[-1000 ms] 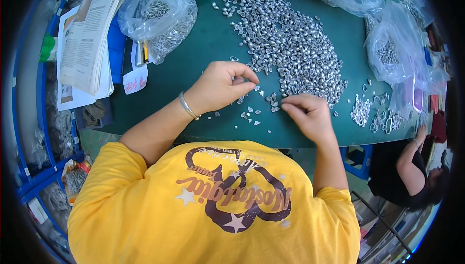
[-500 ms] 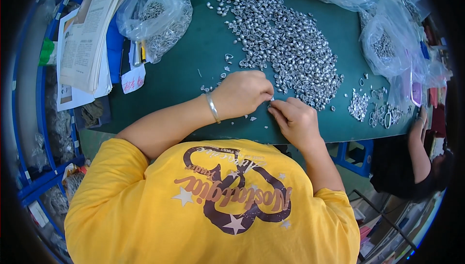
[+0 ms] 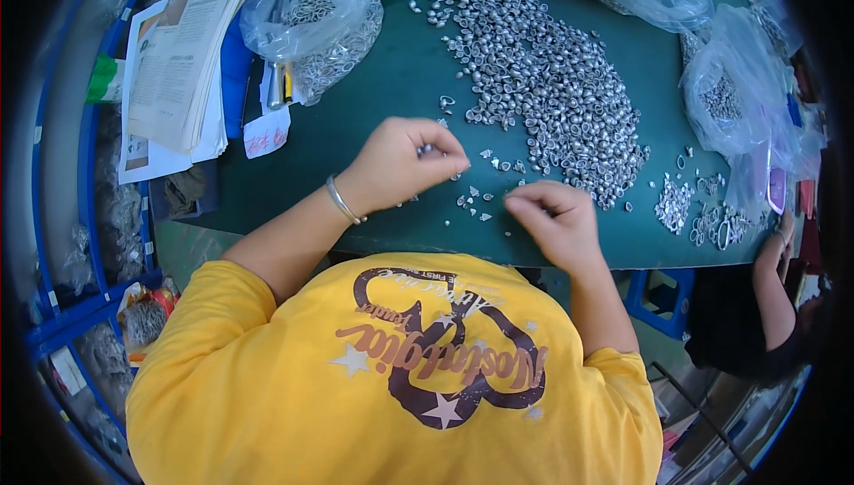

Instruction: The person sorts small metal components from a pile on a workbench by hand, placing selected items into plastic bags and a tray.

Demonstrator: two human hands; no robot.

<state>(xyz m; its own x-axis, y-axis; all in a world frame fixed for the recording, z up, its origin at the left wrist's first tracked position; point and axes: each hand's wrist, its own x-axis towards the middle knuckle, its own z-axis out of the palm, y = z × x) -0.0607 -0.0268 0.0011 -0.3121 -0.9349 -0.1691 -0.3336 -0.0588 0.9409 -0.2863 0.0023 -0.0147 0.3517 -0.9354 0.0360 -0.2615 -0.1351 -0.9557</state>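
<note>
- Left hand (image 3: pixel 400 165): palm side down over the table, thumb and forefinger drawn together at the tips; cannot tell whether a small piece is pinched between them.
- Right hand (image 3: pixel 560 222): fingers curled, thumb beside the forefinger, pointing toward the left hand; cannot tell whether the grip is closed or holds anything. The two hands are apart.
- Silver chips (image 3: pixel 473 191): several, small and flat, scattered on the table between the hands.
- Loose silver cups (image 3: pixel 506 165): a few, lying between the hands and the large heap.
- Heap of silver cups (image 3: pixel 569 102): many small, rounded, hollow pieces, spread on the table beyond the hands, its near end just past the right hand.
- Bangle (image 3: pixel 340 198): one, silver, on the left wrist.
- Shirt (image 3: pixel 267 378): yellow, printed on the front.
- Table (image 3: pixel 400 67): green top, beneath all the pieces.
- Small pile (image 3: pixel 674 205): bright silver bits, right of the heap.
- Silver rings (image 3: pixel 712 222): loose group, just beside that pile.
- Clear bag (image 3: pixel 342 49): silver pieces inside, left of the heap.
- Papers (image 3: pixel 187 67): stacked printed sheets at the table's left.
- Second clear bag (image 3: pixel 738 84): far right, metal pieces inside.
- Stool (image 3: pixel 636 298): blue, below the table's edge.
- Co-worker's arm (image 3: pixel 774 298): bare, at the right edge, reaching to the table.
</note>
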